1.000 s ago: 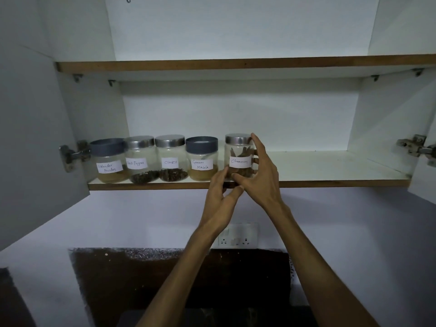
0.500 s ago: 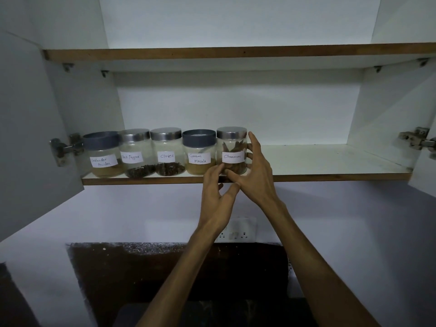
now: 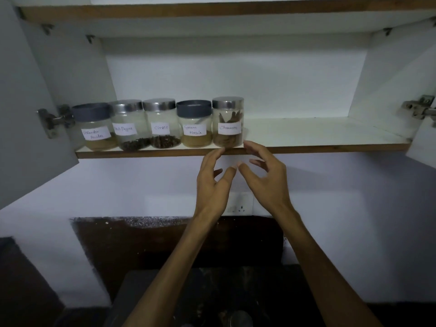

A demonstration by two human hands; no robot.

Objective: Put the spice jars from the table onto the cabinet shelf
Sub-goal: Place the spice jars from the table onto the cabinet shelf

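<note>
Several labelled glass spice jars stand in a row on the left part of the cabinet shelf (image 3: 318,135): coriander powder (image 3: 94,127), black pepper (image 3: 128,125), cloves (image 3: 161,123), garam masala (image 3: 194,125) and cinnamon (image 3: 227,122) at the right end. My left hand (image 3: 213,182) and my right hand (image 3: 265,177) hang just below the shelf's front edge, under the cinnamon jar. Both have loosely spread fingers and hold nothing. Neither touches a jar.
The cabinet doors stand open at left (image 3: 28,114) and right (image 3: 424,138), with metal hinges showing. An upper shelf (image 3: 212,10) runs above. A wall socket (image 3: 239,205) sits on the white wall below, over a dark counter (image 3: 177,291).
Both hands have let go of the cinnamon jar and dropped below the shelf edge. The jar stays upright at the row's right end.
</note>
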